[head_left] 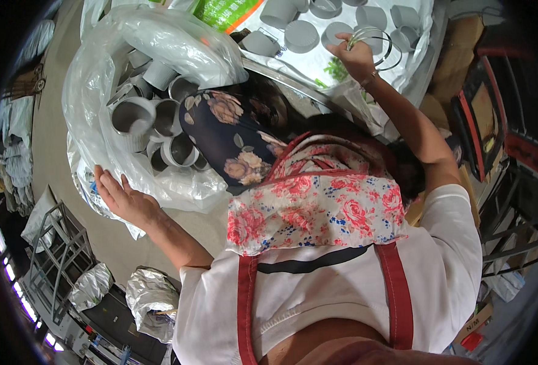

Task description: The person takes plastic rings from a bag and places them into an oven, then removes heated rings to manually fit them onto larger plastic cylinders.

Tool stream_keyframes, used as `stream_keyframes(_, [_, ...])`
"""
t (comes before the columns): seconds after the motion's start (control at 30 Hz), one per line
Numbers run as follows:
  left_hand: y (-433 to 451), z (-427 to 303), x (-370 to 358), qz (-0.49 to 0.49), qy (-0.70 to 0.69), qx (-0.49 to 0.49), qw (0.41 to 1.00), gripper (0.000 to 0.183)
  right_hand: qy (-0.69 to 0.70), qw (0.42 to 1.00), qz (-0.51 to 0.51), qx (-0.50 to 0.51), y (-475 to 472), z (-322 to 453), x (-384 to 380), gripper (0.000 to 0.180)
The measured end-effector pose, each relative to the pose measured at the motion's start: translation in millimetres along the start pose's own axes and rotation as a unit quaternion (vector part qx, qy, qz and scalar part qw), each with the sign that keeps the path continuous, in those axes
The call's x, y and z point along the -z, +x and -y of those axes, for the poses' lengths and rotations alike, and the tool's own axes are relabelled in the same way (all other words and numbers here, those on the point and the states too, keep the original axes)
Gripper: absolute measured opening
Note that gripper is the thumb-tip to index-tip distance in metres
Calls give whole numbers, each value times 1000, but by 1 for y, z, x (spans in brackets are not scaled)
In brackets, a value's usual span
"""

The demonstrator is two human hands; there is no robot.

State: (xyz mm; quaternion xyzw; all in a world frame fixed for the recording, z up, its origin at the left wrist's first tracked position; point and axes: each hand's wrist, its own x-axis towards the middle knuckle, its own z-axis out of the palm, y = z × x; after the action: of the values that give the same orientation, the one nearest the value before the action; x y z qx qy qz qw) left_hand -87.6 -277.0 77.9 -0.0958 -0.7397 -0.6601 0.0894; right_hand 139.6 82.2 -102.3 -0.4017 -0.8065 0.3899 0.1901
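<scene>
My left hand [125,198] is at the outer edge of a large clear plastic bag [86,114], its fingers spread and no object in them; whether it touches the bag, I cannot tell. Grey plastic pipe fittings [133,115] lie in the open bag. My right hand [355,54] is raised over a table covered with a white printed sheet [296,66], gripping several thin rings [387,43] that look metallic or clear. Around it on the sheet are grey round caps [301,36] and short pipe fittings [278,13].
The metal table edge [287,82] runs just beyond my floral-clothed knee. Cardboard [456,54] and a red-and-black frame [472,132] stand to the right. At lower left are a grey metal rack [59,255] and a silvery sack [150,301] on the floor side.
</scene>
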Motion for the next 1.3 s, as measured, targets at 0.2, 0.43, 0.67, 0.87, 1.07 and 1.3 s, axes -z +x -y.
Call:
stream_keyframes(0.2, [-39, 41, -63, 231, 22, -42, 972, 39, -111, 991, 38, -60, 82, -46, -62, 95])
stream_keyframes(0.43, [-52, 50, -115, 330, 225, -281, 872, 23, -266, 929, 172, -189, 109, -47, -107, 117])
stream_keyframes(0.67, [-53, 53, -117, 312, 155, -292, 890, 22, -198, 963, 146, -106, 84, -17, -81, 117])
stream_keyframes(0.87, [-88, 49, -135, 359, 90, 4, 929, 59, 11, 987, 100, 122, -11, 64, -19, 101])
stream_keyframes(1.07, [-99, 52, -125, 355, -244, 324, 842, 25, 202, 968, 138, 59, -83, 120, 8, 57])
stream_keyframes(1.3, [-105, 34, -75, 538, -143, 256, 790, 28, 301, 902, 299, 80, -137, 123, 16, 43])
